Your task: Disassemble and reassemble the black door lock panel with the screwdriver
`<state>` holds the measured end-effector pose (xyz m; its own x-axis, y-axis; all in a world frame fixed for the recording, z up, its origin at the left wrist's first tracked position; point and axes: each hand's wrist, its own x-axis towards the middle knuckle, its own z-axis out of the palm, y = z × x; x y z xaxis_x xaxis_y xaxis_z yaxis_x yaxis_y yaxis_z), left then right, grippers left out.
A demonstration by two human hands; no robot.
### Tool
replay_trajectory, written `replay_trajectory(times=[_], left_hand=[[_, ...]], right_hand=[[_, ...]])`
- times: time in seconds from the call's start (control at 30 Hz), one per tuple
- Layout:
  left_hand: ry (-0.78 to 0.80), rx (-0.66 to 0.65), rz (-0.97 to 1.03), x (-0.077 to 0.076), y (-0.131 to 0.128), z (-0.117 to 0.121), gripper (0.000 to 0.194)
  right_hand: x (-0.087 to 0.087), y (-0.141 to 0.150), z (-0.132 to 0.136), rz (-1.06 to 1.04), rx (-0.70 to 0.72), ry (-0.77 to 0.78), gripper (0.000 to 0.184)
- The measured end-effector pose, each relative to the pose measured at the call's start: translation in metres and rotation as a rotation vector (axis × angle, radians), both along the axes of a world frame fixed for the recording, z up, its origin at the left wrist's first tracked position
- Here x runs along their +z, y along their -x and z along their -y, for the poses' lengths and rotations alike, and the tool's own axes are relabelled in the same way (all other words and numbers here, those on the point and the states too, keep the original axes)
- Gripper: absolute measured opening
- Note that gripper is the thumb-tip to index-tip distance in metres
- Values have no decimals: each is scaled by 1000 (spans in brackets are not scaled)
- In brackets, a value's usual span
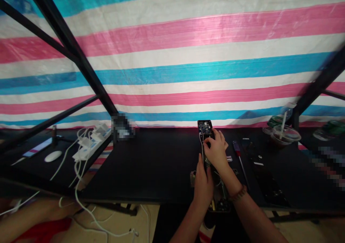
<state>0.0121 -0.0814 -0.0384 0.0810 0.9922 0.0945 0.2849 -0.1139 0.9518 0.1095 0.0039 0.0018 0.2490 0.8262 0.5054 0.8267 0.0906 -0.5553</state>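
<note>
An opened phone [205, 125] with its circuit board bare stands over the black table in front of me. My left hand [203, 185] is closed around its lower part, thumb and fingers along the sides. My right hand [217, 151] lies over the phone's middle, thumb and forefinger pinched together; whatever is between the tips is too small to make out. A thin white cable [202, 147] runs down the phone's left side. Beneath my wrists, a tray-like holder with small electronic parts [221, 204] reaches the table's front edge, partly hidden by my arms.
A screwdriver [237, 148] lies right of my hands, beside dark flat phone parts [269, 185]. Farther right stands a plastic cup with a straw [285, 135]. On the left are a power strip [87, 147], a white mouse [53, 156], and another person's arm [40, 214].
</note>
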Motion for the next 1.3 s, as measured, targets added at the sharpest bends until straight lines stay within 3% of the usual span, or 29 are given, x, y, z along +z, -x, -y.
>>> replay_trajectory(times=[0.1, 0.2, 0.37, 0.5, 0.67, 0.87, 1.3], left_hand=[[26, 19, 10, -2, 0, 0, 57], [22, 28, 29, -3, 1, 2, 57], [3, 38, 29, -2, 1, 2, 56], [-5, 35, 21, -2, 1, 3, 56], [-12, 19, 43, -2, 1, 3, 56], [-16, 17, 51, -6, -1, 2, 57], [-19, 36, 82, -7, -1, 1, 56]], right_hand=[[5, -1, -10, -42, 95, 32, 13], [8, -5, -13, 52, 253, 104, 25], [7, -25, 1, 195, 84, 88, 37], [10, -33, 8, 242, 48, 264, 44], [29, -21, 1, 462, -6, 434, 41], [45, -20, -10, 554, 40, 540, 32], [66, -48, -50, 577, 157, 575, 23]])
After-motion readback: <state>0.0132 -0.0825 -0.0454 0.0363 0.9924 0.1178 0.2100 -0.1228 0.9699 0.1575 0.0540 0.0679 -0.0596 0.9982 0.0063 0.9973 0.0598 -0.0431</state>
